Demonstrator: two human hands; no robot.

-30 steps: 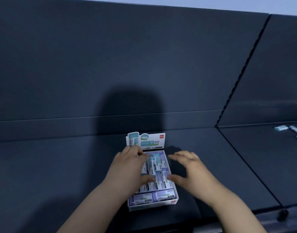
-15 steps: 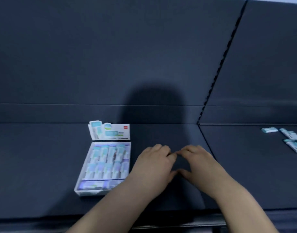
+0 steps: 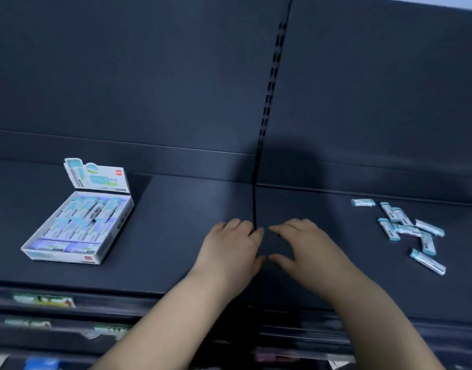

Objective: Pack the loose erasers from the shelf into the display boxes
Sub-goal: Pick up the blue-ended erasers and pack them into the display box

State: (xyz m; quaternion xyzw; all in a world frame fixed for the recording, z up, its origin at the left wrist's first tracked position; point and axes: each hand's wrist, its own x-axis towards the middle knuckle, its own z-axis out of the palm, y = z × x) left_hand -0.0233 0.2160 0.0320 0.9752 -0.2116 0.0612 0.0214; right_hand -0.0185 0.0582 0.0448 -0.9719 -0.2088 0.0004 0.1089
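Seemingly full display box (image 3: pixel 64 256) of erasers (image 3: pixel 88 217); left hand (image 3: pixel 229 252), right hand (image 3: pixel 309 249) empty, fingers (image 3: pixel 236 225) loosely curled

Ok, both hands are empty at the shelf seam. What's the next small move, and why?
Probably reach the right hand rightward to the scattered white-and-teal wrapped erasers and pinch one. It and the left hand hold nothing, those erasers lie loose on the dark shelf nearest the right hand, and the white cardboard display box at left looks full.
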